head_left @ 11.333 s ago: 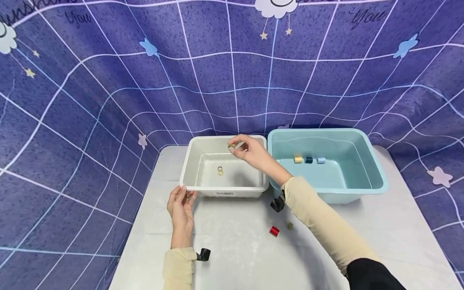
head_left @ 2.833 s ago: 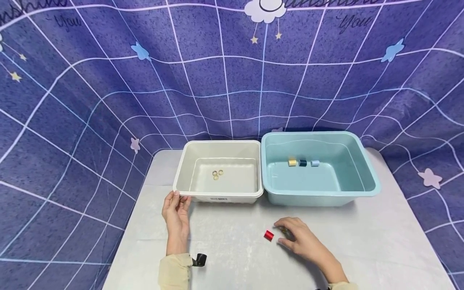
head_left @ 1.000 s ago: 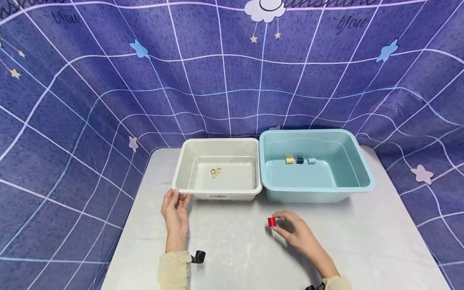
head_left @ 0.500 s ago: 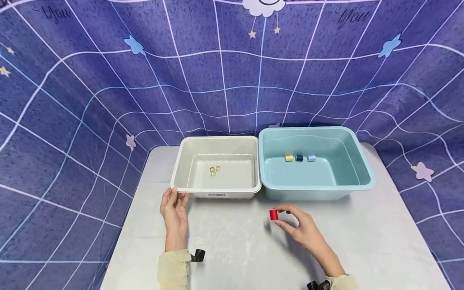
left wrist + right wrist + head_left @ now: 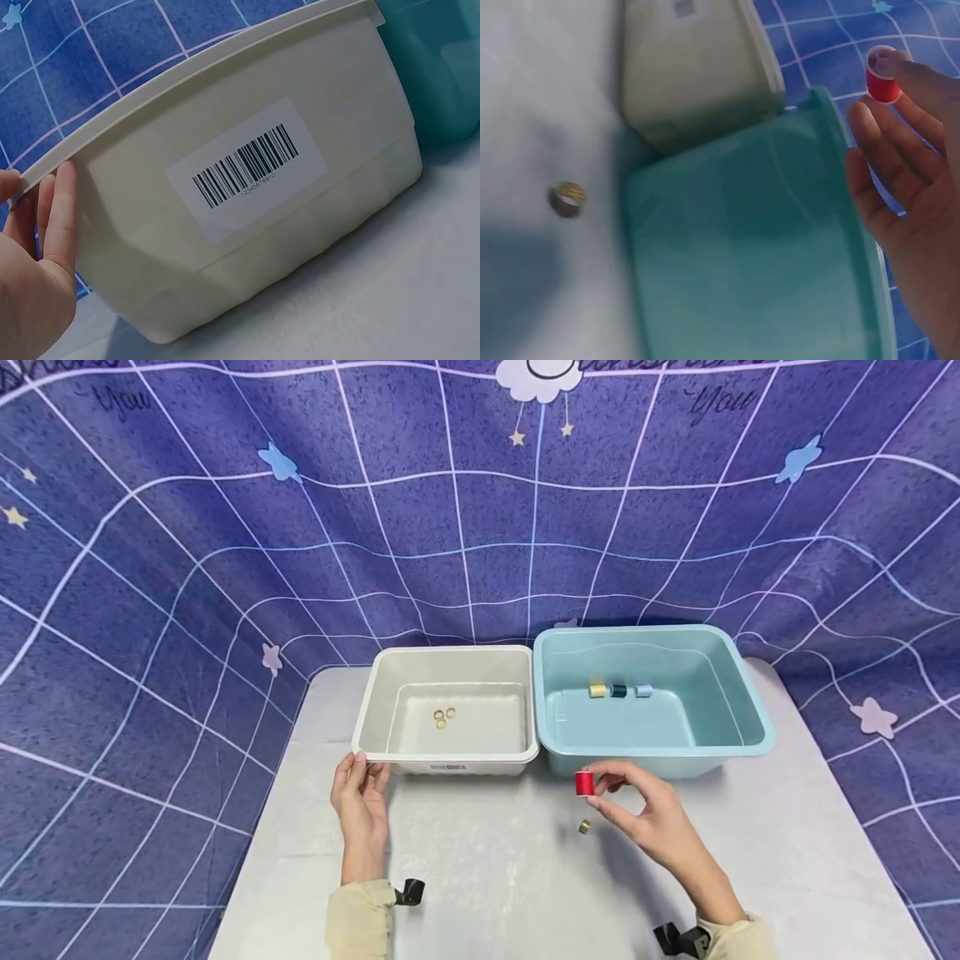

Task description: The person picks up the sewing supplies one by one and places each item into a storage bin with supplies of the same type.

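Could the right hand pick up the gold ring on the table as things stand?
Probably not yet: nothing covers the gold ring and the right hand is close, but that hand is pinching the red spool.

Mid-frame: left bin [image 5: 450,757], three rings [image 5: 441,724] in it; right bin [image 5: 660,750] alongside, three spools [image 5: 618,691] within. Lower, right of centre: held spool [image 5: 584,784], loose ring [image 5: 584,827] on table [image 5: 480,877]. Cloth [image 5: 480,518] behind, upper frame.
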`<move>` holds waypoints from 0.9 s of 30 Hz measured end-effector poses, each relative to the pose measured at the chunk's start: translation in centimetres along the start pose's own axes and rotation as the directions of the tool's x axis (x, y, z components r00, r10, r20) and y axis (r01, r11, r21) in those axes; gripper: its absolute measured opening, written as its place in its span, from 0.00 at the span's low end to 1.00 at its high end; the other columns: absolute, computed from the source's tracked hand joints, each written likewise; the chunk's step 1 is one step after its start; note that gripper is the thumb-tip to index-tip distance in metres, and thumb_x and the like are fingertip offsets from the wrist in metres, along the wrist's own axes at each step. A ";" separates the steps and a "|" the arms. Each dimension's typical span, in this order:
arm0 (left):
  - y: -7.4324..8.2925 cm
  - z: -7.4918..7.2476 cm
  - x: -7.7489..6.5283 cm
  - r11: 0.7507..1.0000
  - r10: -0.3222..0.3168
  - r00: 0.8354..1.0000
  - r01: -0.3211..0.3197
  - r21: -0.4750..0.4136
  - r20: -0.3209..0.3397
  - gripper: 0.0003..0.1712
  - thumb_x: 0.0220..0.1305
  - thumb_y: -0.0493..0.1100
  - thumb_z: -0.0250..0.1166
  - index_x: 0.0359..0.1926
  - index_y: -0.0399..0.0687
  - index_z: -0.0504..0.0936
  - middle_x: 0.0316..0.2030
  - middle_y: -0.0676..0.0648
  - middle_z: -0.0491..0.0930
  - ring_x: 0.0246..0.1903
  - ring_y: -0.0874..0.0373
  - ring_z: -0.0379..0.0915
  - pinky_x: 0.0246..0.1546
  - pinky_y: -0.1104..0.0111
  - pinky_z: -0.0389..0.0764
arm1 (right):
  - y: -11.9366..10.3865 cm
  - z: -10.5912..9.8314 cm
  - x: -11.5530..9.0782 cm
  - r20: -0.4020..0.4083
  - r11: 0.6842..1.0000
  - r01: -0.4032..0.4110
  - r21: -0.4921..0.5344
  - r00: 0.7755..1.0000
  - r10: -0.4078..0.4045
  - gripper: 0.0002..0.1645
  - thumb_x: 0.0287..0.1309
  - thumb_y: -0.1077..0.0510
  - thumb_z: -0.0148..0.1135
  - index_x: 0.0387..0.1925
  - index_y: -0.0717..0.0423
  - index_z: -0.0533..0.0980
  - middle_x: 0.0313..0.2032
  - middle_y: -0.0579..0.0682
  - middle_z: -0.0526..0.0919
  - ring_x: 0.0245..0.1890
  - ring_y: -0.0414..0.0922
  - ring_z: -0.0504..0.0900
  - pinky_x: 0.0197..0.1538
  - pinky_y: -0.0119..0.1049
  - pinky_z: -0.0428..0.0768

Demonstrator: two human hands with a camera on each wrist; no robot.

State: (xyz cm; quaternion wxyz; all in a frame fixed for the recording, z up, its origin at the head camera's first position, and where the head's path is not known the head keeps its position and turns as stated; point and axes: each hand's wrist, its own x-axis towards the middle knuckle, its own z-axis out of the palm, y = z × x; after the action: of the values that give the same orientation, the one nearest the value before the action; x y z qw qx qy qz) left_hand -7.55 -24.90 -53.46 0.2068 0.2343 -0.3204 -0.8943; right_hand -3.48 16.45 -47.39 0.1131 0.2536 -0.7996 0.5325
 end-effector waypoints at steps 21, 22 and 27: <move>0.1 -0.1 -0.1 0.998 0.009 1.000 -0.010 0.063 0.004 0.07 0.74 0.37 0.65 0.49 0.41 0.78 0.31 0.46 0.80 0.31 0.59 0.80 0.41 0.71 0.93 | 0.9 -6.4 7.2 0.020 0.988 -0.046 -0.148 0.999 0.050 0.25 0.55 0.67 0.78 0.53 0.46 0.83 0.32 0.44 0.87 0.35 0.34 0.83 0.44 0.21 0.82; 0.1 -0.1 -0.1 0.998 0.009 1.000 -0.010 0.064 0.005 0.08 0.74 0.37 0.65 0.49 0.40 0.78 0.31 0.46 0.80 0.31 0.59 0.80 0.41 0.71 0.93 | 1.0 -6.6 7.6 0.024 0.988 -0.075 -0.137 0.997 0.079 0.24 0.57 0.66 0.77 0.53 0.45 0.83 0.33 0.44 0.87 0.36 0.34 0.84 0.44 0.20 0.82; 0.0 -0.2 -0.1 0.998 0.012 1.000 -0.013 0.065 0.015 0.10 0.75 0.37 0.64 0.52 0.38 0.76 0.31 0.47 0.80 0.31 0.59 0.80 0.41 0.71 0.93 | 1.5 -7.7 9.4 0.060 0.981 -0.169 -0.096 0.983 0.175 0.19 0.62 0.61 0.75 0.53 0.46 0.83 0.37 0.48 0.88 0.37 0.37 0.84 0.45 0.19 0.82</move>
State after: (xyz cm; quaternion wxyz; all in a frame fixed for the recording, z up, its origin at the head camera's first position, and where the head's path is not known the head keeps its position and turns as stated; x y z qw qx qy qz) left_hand -7.33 -24.97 -53.56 0.2025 0.2324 -0.3524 -0.8836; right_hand -12.89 21.26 -41.19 0.0508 0.1963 -0.8451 0.4947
